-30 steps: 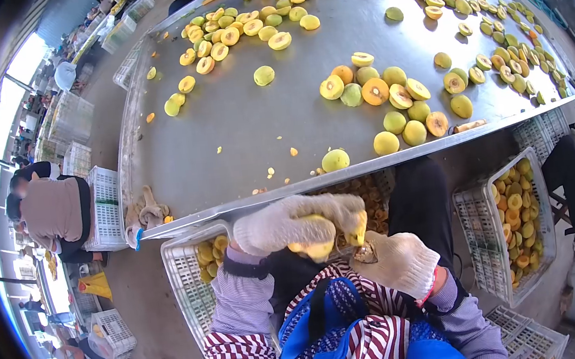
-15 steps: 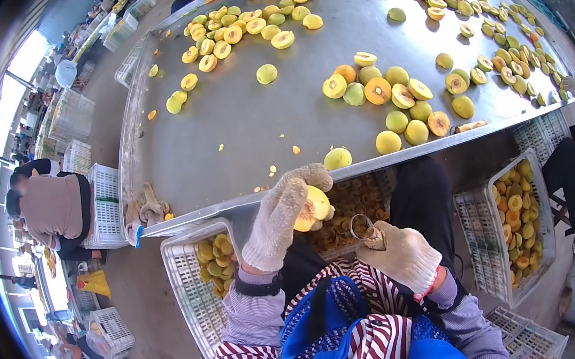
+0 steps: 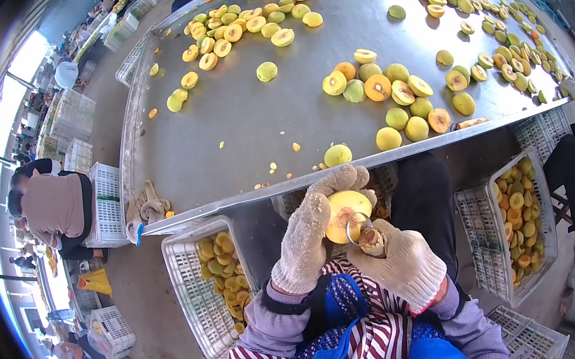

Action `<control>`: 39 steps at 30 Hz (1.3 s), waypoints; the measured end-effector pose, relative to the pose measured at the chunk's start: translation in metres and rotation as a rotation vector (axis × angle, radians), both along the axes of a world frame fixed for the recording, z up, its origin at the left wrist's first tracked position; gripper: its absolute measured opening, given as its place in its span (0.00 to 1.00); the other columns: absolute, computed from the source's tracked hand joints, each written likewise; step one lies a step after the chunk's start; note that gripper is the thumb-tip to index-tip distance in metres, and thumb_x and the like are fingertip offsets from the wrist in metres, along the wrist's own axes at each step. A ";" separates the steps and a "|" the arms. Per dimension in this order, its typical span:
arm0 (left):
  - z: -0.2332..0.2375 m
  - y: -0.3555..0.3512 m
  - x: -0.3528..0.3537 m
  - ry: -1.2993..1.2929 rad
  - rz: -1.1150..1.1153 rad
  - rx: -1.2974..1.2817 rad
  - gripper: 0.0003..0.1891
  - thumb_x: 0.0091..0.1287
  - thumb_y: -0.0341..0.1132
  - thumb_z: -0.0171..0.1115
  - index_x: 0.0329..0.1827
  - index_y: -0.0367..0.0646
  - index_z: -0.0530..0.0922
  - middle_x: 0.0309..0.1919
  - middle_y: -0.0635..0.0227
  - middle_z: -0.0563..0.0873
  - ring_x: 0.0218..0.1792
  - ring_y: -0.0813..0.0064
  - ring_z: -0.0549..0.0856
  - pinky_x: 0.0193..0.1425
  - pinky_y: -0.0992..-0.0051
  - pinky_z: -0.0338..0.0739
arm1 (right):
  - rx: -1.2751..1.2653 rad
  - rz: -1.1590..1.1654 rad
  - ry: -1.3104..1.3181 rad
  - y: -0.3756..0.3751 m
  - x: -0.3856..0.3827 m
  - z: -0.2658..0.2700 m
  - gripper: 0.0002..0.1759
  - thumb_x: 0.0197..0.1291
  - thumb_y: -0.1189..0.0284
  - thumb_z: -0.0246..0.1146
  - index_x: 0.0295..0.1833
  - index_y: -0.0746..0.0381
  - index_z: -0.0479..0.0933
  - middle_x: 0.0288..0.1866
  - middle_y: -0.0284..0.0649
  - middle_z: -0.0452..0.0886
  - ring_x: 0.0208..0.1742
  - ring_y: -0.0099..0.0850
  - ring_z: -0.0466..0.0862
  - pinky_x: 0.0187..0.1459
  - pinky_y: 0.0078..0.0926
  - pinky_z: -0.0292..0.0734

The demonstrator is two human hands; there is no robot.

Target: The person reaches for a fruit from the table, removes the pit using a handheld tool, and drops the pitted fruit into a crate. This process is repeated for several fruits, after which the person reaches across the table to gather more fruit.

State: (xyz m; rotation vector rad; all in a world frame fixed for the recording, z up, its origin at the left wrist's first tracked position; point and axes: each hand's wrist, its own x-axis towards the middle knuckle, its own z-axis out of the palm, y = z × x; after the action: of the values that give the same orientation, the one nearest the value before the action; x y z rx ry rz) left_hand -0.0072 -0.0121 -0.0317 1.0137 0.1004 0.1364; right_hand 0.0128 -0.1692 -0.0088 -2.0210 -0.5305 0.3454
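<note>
Beside a metal table [image 3: 226, 130], my left hand [image 3: 305, 230] grips a stone-fruit half [image 3: 341, 210], my right hand [image 3: 407, 259] clasping a ring-ended tool [image 3: 371, 241] against it

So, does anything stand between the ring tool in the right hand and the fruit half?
Nothing visible does: the left hand holds the fruit half, and the ring tool in the right hand overlaps its cut face.

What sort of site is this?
Likely a fruit-processing shed: halved fruit is spread over a big metal table, a plastic crate of fruit stands below it, and the gloved right hand holds a ring-shaped tool against a cut half.
</note>
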 end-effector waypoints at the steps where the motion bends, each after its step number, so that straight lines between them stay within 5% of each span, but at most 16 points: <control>1: 0.002 0.003 0.000 0.031 -0.029 0.050 0.41 0.74 0.69 0.46 0.69 0.37 0.74 0.64 0.49 0.81 0.59 0.58 0.84 0.65 0.61 0.80 | -0.026 0.018 -0.037 -0.002 0.001 0.000 0.15 0.57 0.64 0.75 0.39 0.63 0.80 0.27 0.46 0.84 0.29 0.45 0.88 0.32 0.35 0.83; 8: 0.009 0.009 0.003 0.107 -0.156 0.267 0.52 0.68 0.79 0.36 0.62 0.33 0.79 0.54 0.53 0.86 0.53 0.64 0.86 0.61 0.67 0.81 | -0.107 0.030 -0.169 -0.004 -0.002 -0.003 0.14 0.56 0.65 0.75 0.37 0.62 0.80 0.25 0.46 0.84 0.27 0.47 0.87 0.29 0.36 0.82; 15: 0.010 0.006 0.001 0.173 -0.222 0.226 0.53 0.68 0.79 0.37 0.62 0.31 0.79 0.52 0.54 0.87 0.52 0.65 0.86 0.60 0.68 0.80 | -0.038 0.054 -0.248 -0.013 -0.007 -0.008 0.14 0.57 0.65 0.75 0.40 0.60 0.79 0.19 0.42 0.80 0.21 0.43 0.85 0.24 0.37 0.80; 21: 0.037 0.013 0.019 0.164 -0.486 0.541 0.47 0.73 0.73 0.42 0.62 0.30 0.80 0.52 0.56 0.87 0.49 0.68 0.86 0.56 0.69 0.80 | -0.108 0.116 0.133 -0.022 -0.007 -0.004 0.19 0.59 0.63 0.73 0.48 0.66 0.81 0.31 0.47 0.87 0.34 0.44 0.90 0.37 0.34 0.85; 22: 0.034 0.011 0.022 0.163 -0.489 0.543 0.47 0.73 0.73 0.42 0.62 0.30 0.80 0.52 0.56 0.87 0.49 0.68 0.86 0.56 0.69 0.80 | -0.106 0.113 0.133 -0.023 -0.006 -0.003 0.19 0.59 0.63 0.73 0.48 0.66 0.81 0.31 0.47 0.87 0.34 0.44 0.90 0.37 0.34 0.85; 24: 0.024 0.005 0.028 0.120 -0.501 0.132 0.46 0.73 0.73 0.45 0.62 0.32 0.80 0.55 0.56 0.84 0.50 0.68 0.85 0.55 0.69 0.80 | -0.110 0.099 0.168 -0.025 -0.001 0.000 0.19 0.60 0.63 0.73 0.49 0.66 0.81 0.33 0.46 0.88 0.36 0.41 0.91 0.38 0.34 0.84; 30: 0.000 -0.044 -0.006 -0.096 0.073 0.171 0.37 0.74 0.63 0.56 0.73 0.40 0.69 0.66 0.53 0.77 0.61 0.59 0.83 0.65 0.62 0.79 | 0.024 0.060 0.194 -0.029 0.005 -0.006 0.17 0.62 0.66 0.73 0.49 0.66 0.81 0.33 0.43 0.88 0.34 0.28 0.88 0.38 0.29 0.84; 32: -0.012 -0.045 -0.006 -0.156 0.172 0.365 0.34 0.76 0.60 0.55 0.70 0.38 0.71 0.64 0.53 0.79 0.59 0.61 0.84 0.64 0.63 0.80 | 0.103 0.146 0.096 -0.028 0.000 -0.021 0.13 0.62 0.67 0.71 0.46 0.64 0.81 0.33 0.45 0.86 0.32 0.35 0.87 0.34 0.31 0.83; 35: -0.009 -0.034 -0.005 -0.123 0.122 0.515 0.30 0.78 0.56 0.55 0.65 0.36 0.76 0.58 0.54 0.84 0.54 0.64 0.86 0.61 0.65 0.81 | 0.225 0.076 0.661 -0.025 -0.001 -0.012 0.13 0.66 0.66 0.69 0.47 0.65 0.80 0.34 0.34 0.84 0.34 0.19 0.79 0.37 0.23 0.78; 38: 0.028 -0.024 0.006 0.194 -0.088 0.288 0.26 0.78 0.52 0.58 0.60 0.34 0.79 0.53 0.55 0.87 0.51 0.64 0.87 0.59 0.65 0.81 | 0.182 0.093 0.840 -0.027 0.004 -0.001 0.14 0.67 0.65 0.70 0.47 0.65 0.80 0.34 0.32 0.83 0.35 0.19 0.79 0.39 0.22 0.78; 39: 0.028 -0.026 0.005 0.126 -0.051 0.434 0.24 0.78 0.50 0.57 0.58 0.33 0.80 0.52 0.55 0.87 0.50 0.64 0.88 0.56 0.65 0.82 | 0.184 0.091 0.838 -0.027 0.005 0.003 0.14 0.67 0.65 0.70 0.47 0.65 0.80 0.34 0.32 0.83 0.35 0.19 0.79 0.39 0.22 0.78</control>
State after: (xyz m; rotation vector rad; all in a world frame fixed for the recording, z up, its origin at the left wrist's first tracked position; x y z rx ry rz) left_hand -0.0021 -0.0382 -0.0036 1.4575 0.1636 0.0475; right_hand 0.0174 -0.1965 -0.0059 -1.4932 -0.1131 1.0873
